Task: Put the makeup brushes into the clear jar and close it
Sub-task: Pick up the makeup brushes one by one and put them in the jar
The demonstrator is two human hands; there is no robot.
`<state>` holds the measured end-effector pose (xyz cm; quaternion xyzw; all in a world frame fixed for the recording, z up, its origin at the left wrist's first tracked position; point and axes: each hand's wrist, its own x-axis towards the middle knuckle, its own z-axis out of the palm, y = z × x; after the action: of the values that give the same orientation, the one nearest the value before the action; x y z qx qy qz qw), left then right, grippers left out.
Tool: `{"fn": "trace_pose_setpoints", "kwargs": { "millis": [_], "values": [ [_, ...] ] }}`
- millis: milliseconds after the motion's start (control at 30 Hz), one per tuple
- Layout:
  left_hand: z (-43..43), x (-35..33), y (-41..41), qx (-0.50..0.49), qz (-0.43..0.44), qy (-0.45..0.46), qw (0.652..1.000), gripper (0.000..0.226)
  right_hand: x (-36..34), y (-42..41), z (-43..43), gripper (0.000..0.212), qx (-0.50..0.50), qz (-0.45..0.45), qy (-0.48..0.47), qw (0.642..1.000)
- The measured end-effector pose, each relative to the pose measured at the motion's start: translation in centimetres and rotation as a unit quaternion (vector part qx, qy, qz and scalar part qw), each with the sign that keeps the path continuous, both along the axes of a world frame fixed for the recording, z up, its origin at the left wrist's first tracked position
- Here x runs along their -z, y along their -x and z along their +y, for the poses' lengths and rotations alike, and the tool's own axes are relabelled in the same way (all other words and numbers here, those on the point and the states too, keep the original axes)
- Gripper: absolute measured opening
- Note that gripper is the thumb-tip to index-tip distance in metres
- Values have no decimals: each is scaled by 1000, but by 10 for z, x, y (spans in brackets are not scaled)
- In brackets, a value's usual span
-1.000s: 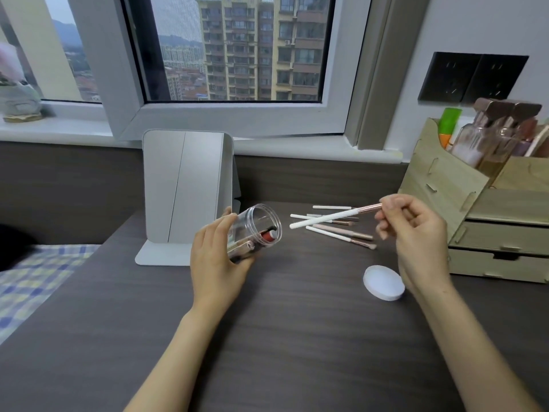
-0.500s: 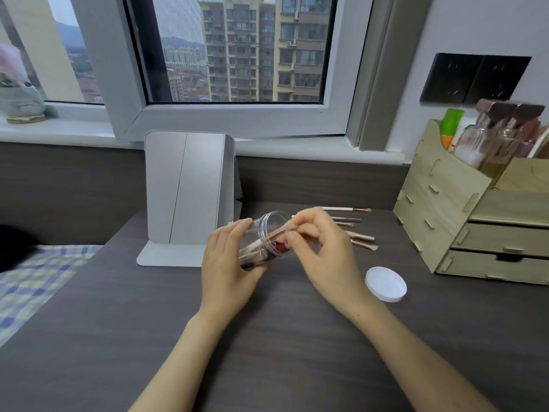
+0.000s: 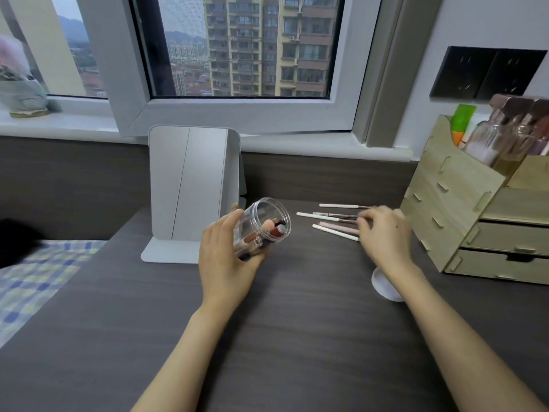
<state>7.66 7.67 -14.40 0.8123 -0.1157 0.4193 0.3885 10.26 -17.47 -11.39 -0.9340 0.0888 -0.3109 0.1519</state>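
Observation:
My left hand grips the clear jar, tilted with its open mouth facing right. Several brushes and a red-tipped item lie inside it. Several slim makeup brushes with white and pink handles lie on the dark desk to the right of the jar. My right hand is over the brushes' bristle ends, fingers curled down onto them; whether it grips one is unclear. The white round lid lies flat on the desk, partly hidden under my right wrist.
A folded grey mirror stand rises just behind the jar. A wooden drawer organiser with bottles stands at the right. A checked cloth lies off the desk's left edge. The window sill runs along the back.
The brush my right hand carried went into the jar. That hand has since moved right, away from the jar mouth, to the loose brushes. The left hand still holds the jar.

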Motion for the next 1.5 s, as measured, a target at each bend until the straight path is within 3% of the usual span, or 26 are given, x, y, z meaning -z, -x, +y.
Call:
{"fn": "trace_pose_setpoints", "kwargs": {
  "millis": [67, 133, 400, 467, 533, 600, 667, 800, 933, 1100, 1233, 1333, 1400, 1500],
  "values": [
    [0, 1, -2, -2, 0, -2, 1000, 77, 12, -9, -19, 22, 60, 129, 98, 985],
    [0, 2, -3, 0, 0, -8, 1000, 78, 23, -12, -28, 25, 79, 199, 161, 963],
    [1, 1, -2, 10, 2, -21, 1000, 81, 27, -5, -33, 13, -22, 228, 146, 962],
    [1, 1, -2, 8, 3, -23, 1000, 81, 22, 1, -31, 13, -47, 189, 71, 978],
    [2, 1, -1, 8, 5, -24, 1000, 81, 6, 13, -26, 16, -93, 116, -92, 985],
    [2, 0, -1, 10, 4, -27, 1000, 81, -21, 33, -18, 22, -174, 46, -248, 952],
    [2, 0, -2, 11, 1, -29, 1000, 80, -51, 57, -7, 22, -235, 15, -291, 927],
    [0, 1, -2, 13, 5, -40, 999, 77, -80, 82, 17, 13, -241, 6, -125, 962],
    [0, 2, -1, 27, 0, -67, 997, 70, -72, 74, 48, 8, -255, -24, -47, 966],
    [0, 4, 2, 72, -33, -114, 990, 60, -50, 54, 81, 21, -260, -20, -62, 963],
    [0, 4, 1, 64, -28, -117, 991, 60, -33, 46, 84, 20, -261, -58, -20, 963],
    [0, 5, -1, 45, -19, -97, 994, 72, -27, 42, 65, 26, -288, -43, -150, 945],
    [0, 5, -2, 35, -11, -90, 995, 78, -20, 30, 35, 33, -201, -64, -193, 958],
    [1, 6, -4, 26, -6, -88, 996, 79, 0, 3, -18, 27, -33, -4, -63, 997]
  ]
}}
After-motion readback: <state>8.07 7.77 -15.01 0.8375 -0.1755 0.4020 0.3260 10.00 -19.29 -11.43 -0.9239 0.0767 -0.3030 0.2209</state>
